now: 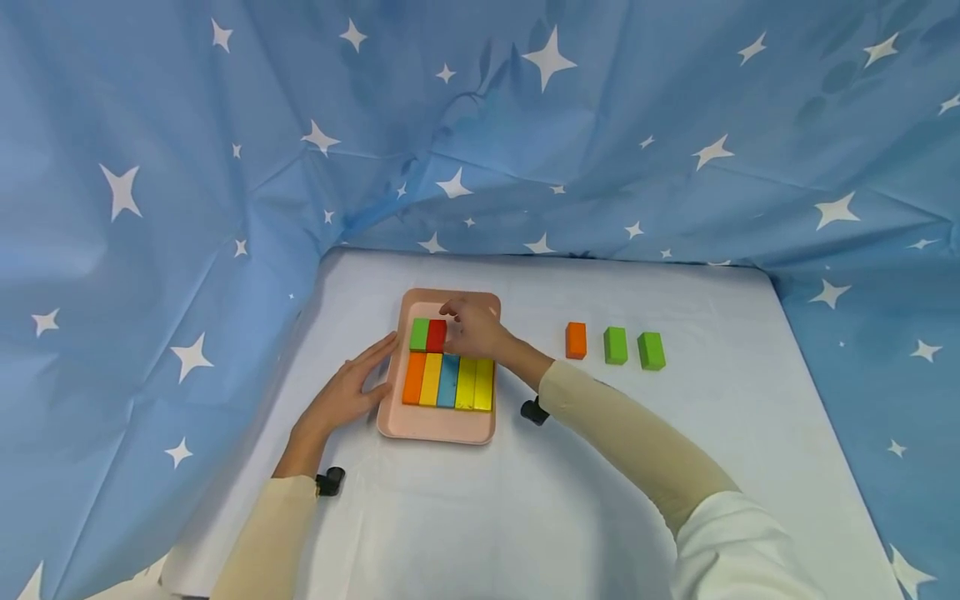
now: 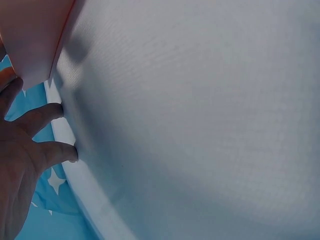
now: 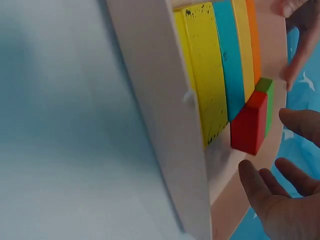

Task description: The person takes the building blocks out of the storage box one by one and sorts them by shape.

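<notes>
My left hand (image 1: pixel 347 393) rests its outstretched fingers on the left side of a pink tray (image 1: pixel 438 428). Over the tray's upper right part is my right hand (image 1: pixel 477 332), with thumb and fingers apart and nothing between them. Just left of it stands a red block (image 1: pixel 437 335) beside a green block (image 1: pixel 419 334). Below them lies a row: an orange block (image 1: pixel 414 379), a yellow block (image 1: pixel 431 380), a blue block (image 1: pixel 447 382) and two more yellow blocks (image 1: pixel 475 385). In the right wrist view, the fingertips are near the red block (image 3: pixel 251 122) but apart from it.
On the white table (image 1: pixel 450 508), right of the tray, a loose orange block (image 1: pixel 576 341) and two green blocks (image 1: pixel 616 346) stand spaced apart. Blue star-patterned cloth (image 1: pixel 510 158) hangs behind and at the sides.
</notes>
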### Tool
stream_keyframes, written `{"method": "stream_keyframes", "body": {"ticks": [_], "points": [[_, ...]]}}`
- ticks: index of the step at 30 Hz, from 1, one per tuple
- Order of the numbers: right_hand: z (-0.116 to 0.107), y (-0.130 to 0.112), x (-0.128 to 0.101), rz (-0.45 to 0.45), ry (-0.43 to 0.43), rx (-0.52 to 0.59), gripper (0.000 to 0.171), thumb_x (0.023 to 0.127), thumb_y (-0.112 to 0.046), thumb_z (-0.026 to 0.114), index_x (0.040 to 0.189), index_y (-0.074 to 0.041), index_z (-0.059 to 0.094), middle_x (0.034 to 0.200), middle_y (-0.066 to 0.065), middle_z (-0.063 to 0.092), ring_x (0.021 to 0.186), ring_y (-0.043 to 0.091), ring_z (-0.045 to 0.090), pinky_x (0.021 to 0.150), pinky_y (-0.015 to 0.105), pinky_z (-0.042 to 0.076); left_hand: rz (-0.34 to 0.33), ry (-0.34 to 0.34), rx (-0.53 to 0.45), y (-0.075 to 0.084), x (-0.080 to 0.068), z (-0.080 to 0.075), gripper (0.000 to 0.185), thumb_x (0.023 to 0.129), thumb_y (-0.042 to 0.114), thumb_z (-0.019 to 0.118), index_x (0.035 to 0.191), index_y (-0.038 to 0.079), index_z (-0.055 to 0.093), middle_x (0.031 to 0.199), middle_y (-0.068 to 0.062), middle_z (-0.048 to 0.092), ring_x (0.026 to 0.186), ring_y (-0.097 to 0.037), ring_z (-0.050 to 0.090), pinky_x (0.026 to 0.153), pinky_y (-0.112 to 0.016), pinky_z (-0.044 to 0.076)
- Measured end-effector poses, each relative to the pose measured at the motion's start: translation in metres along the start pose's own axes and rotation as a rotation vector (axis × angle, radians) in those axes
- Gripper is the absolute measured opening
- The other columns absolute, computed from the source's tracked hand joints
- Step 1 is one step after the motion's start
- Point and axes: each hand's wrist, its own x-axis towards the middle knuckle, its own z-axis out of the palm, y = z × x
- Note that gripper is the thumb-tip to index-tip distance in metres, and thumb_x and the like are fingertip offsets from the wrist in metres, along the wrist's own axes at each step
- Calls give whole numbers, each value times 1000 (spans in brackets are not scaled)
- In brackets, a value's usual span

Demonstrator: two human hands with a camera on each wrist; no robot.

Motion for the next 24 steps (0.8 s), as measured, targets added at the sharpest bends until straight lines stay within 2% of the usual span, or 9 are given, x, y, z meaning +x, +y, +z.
{"method": "stream_keyframes", "body": {"ticks": [6,9,14,24], "points": [[13,-13,11,78,-87,-46,73,86,-19,85,148,1,51,132,15,62,108,24,62,96,33,58,15,5,-16,-1,-1,-1,71,102,23,65,165,15,32,174,0,24,157,-38,29,114,-85,10],[17,-15,13,120,-112,-57,73,87,-19,84,149,-1,50,131,14,60,109,23,60,96,32,59,8,-6,-15,-1,-1,-1,72,102,22,65,165,17,32,174,1,23,158,-38,28,114,-85,10],[22,-16,15,138,-100,-49,69,88,-14,82,148,-1,50,132,14,59,110,24,59,98,34,59,0,1,-10,0,-1,1,71,102,21,66,165,16,32,174,1,24,158,-36,29,115,-85,10],[21,-19,18,169,-64,-37,62,87,-9,80,143,-1,55,126,11,61,106,22,58,92,31,59,4,6,7,-1,-1,2,71,103,28,65,165,16,32,174,-1,24,157,-38,30,115,-85,11]]}}
